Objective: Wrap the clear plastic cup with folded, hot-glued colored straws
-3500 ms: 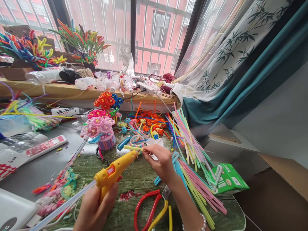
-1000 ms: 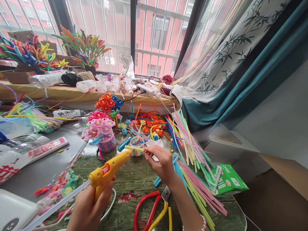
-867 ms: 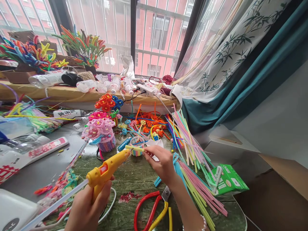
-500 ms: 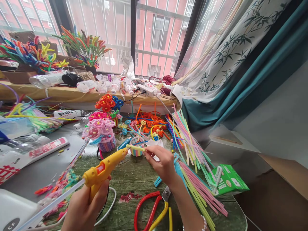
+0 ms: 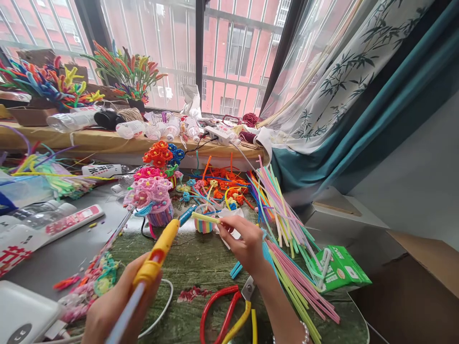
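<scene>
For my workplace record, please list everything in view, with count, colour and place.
Glue gun: one, yellow, front left
Strip: one, pale yellow, centre
Cup: one, striped, centre
Scissors: one, red-yellow, front
Flower pots: at least two, mixed, left
Loose strips: many, mixed, right
Packet: one, green, right
Bottles: several, clear, sill and left
Bouquets: two, multicoloured, sill
Curtains: at least two, teal and white, right
Window: one, dark-framed, back
Table: one, green, front
Left grip: one, around glue gun
Right grip: one, pinching strip

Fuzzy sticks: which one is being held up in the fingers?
The short pale-yellow stick, pinched in the right hand and seen against the striped cup; the pink sticks lie bundled on the table instead.
</scene>
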A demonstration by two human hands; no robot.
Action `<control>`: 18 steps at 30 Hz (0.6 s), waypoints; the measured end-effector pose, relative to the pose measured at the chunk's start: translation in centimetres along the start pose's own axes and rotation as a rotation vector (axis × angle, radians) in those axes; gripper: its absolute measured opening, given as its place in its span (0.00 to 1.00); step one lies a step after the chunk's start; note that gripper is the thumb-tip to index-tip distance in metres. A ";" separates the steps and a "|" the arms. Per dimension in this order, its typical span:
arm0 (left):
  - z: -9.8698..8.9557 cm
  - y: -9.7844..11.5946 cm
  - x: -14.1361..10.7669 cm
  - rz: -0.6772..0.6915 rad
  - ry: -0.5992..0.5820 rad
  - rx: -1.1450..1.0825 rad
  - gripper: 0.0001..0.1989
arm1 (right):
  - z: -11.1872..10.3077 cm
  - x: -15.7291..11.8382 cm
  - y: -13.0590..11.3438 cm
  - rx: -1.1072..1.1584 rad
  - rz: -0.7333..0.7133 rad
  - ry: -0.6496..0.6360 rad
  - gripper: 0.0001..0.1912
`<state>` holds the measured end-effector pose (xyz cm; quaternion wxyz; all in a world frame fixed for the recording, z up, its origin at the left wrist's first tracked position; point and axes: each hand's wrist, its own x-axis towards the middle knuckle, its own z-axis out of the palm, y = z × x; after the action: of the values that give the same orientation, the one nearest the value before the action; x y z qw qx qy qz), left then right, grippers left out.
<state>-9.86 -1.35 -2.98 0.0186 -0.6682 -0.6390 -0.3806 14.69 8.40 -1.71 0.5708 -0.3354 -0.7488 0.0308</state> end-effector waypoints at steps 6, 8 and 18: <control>1.5 -0.3 -1.8 0.338 -0.206 0.159 0.21 | -0.4 0.1 0.0 0.017 0.067 -0.006 0.04; 2.1 -0.4 -2.6 0.344 -0.292 0.208 0.19 | -0.5 0.2 0.0 0.017 0.086 -0.010 0.04; 2.6 3.4 5.3 0.524 -0.187 0.456 0.17 | -2.1 1.3 0.5 -0.110 0.241 -0.061 0.04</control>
<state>-6.20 3.84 -0.46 0.2058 -0.8199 -0.5134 -0.1478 16.58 8.80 -0.09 0.5206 -0.4528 -0.7206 0.0681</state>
